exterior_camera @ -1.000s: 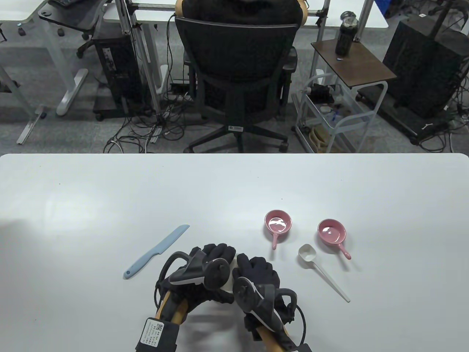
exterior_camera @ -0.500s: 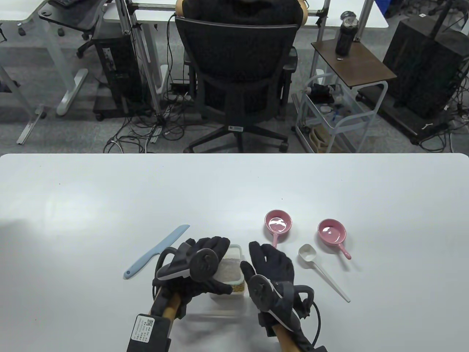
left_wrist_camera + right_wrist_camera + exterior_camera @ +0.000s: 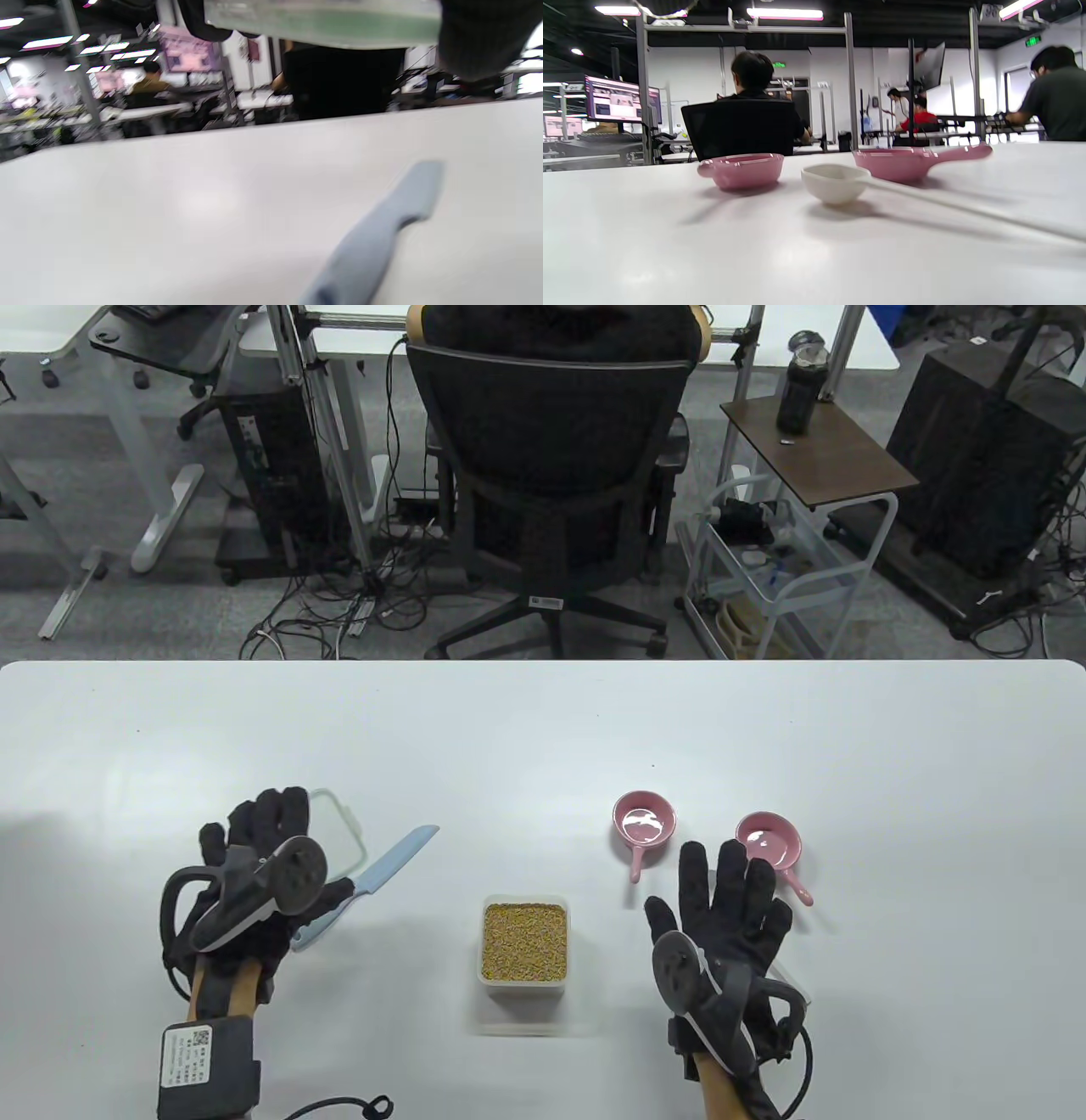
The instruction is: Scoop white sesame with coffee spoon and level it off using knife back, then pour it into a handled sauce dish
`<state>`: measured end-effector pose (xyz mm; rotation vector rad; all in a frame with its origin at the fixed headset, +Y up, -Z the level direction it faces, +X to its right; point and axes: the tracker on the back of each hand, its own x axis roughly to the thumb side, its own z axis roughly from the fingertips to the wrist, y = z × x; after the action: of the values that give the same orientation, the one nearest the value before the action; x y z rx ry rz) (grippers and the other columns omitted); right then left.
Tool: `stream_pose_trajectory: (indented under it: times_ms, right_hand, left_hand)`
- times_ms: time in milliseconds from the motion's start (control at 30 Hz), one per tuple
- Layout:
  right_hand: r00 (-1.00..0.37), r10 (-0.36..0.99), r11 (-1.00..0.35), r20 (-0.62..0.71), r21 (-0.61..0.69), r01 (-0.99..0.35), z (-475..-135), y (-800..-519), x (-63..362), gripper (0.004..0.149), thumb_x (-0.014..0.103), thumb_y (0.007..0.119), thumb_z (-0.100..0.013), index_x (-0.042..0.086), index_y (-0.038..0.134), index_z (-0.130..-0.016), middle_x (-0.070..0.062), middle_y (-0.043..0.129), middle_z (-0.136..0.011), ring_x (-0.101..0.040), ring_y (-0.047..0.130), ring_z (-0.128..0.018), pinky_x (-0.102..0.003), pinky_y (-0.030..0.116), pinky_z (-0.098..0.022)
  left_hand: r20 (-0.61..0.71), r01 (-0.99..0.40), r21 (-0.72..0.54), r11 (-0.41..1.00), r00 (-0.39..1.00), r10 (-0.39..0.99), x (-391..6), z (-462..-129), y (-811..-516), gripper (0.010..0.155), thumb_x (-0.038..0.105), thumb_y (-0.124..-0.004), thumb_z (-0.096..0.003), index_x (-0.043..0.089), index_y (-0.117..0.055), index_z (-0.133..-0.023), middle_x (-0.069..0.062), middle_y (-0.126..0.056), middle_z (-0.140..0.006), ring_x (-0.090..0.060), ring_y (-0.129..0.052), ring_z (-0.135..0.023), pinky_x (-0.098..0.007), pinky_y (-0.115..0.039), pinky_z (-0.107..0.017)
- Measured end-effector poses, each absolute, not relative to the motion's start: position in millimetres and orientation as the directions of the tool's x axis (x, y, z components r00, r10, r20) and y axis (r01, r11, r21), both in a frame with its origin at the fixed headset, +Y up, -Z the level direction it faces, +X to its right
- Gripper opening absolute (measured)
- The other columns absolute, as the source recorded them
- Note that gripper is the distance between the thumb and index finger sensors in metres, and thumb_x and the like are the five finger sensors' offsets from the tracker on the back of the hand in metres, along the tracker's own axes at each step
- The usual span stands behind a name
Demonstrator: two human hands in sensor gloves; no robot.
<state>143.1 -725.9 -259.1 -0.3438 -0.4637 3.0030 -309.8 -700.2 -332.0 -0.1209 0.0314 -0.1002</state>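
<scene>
An open clear container of sesame [image 3: 524, 942] stands at the table's front middle. My left hand [image 3: 267, 836] is at the left and holds the container's clear lid [image 3: 341, 833], which shows between its fingers at the top of the left wrist view as the lid [image 3: 322, 19]. A light blue knife [image 3: 392, 858] lies beside that hand, its handle partly hidden. My right hand [image 3: 730, 891] hovers open, fingers spread, and hides the white coffee spoon in the table view. The spoon [image 3: 835, 183] lies between two pink handled sauce dishes [image 3: 645, 819] [image 3: 768, 841].
The white table [image 3: 543, 738] stretches wide behind the objects. An office chair [image 3: 551, 483] with a person in it and a small side cart [image 3: 789, 560] stand beyond the far edge.
Both hands were on the closed container. My left hand has lifted the lid off and carried it left past the knife. My right hand has moved right, over the spoon.
</scene>
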Motion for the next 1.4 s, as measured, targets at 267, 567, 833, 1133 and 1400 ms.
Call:
stream_pose_trajectory:
  times_ms: [267,567,833,1133,1400]
  right_hand:
    - [-0.97,0.138,-0.959,-0.202,-0.271,-0.08,-263.5,-731.6,144.2,0.073,0.06,0.059,-0.06,0.03,0.034,-0.121,-0.014,0.025,-0.128,-0.048,0.028,-0.112,-0.069,0.033,-0.074]
    - [-0.97,0.178,-0.958,-0.166,-0.255,-0.132,-263.9,-731.2,138.3,0.073,0.061,0.058,-0.06,0.03,0.034,-0.122,-0.015,0.025,-0.128,-0.05,0.029,-0.112,-0.069,0.034,-0.074]
    - [-0.971,0.178,-0.961,-0.16,-0.24,-0.136,-264.3,-732.1,137.2,0.073,0.061,0.058,-0.06,0.03,0.034,-0.122,-0.015,0.025,-0.128,-0.05,0.029,-0.112,-0.069,0.034,-0.074]
    - [-0.971,0.184,-0.964,-0.153,-0.22,-0.148,-265.0,-733.3,137.4,0.073,0.061,0.058,-0.06,0.03,0.034,-0.122,-0.015,0.025,-0.128,-0.05,0.029,-0.112,-0.068,0.034,-0.074]
    - [-0.973,0.196,-0.963,-0.119,-0.211,-0.168,-264.4,-732.5,132.3,0.073,0.061,0.059,-0.06,0.029,0.035,-0.122,-0.016,0.026,-0.128,-0.05,0.03,-0.112,-0.068,0.034,-0.074]
  left_hand:
    - [-0.212,-0.012,-0.258,0.966,0.976,-0.045,-366.8,-331.2,-753.8,0.112,0.074,-0.073,-0.0459,0.012,-0.017,-0.12,-0.024,-0.033,-0.13,-0.052,-0.045,-0.118,-0.077,-0.038,-0.077]
    - [-0.265,-0.139,-0.357,0.924,0.963,0.043,-381.2,-332.0,-784.4,0.109,0.073,-0.067,-0.0483,0.012,-0.013,-0.12,-0.024,-0.027,-0.129,-0.051,-0.039,-0.118,-0.076,-0.035,-0.077]
    - [-0.269,-0.171,-0.42,0.891,0.961,0.058,-385.6,-330.7,-790.4,0.105,0.074,-0.059,-0.0489,0.016,-0.005,-0.119,-0.02,-0.012,-0.127,-0.048,-0.023,-0.118,-0.075,-0.032,-0.077]
    - [-0.236,-0.148,-0.357,0.922,0.97,0.065,-380.7,-326.4,-757.0,0.102,0.072,-0.057,-0.0522,0.014,-0.006,-0.119,-0.019,-0.011,-0.128,-0.049,-0.02,-0.118,-0.076,-0.031,-0.076]
    - [-0.087,-0.137,-0.096,0.986,0.988,0.129,-311.6,-306.6,-694.3,0.096,0.068,-0.055,-0.0552,0.015,-0.009,-0.12,-0.018,-0.012,-0.129,-0.051,-0.011,-0.115,-0.076,-0.027,-0.075]
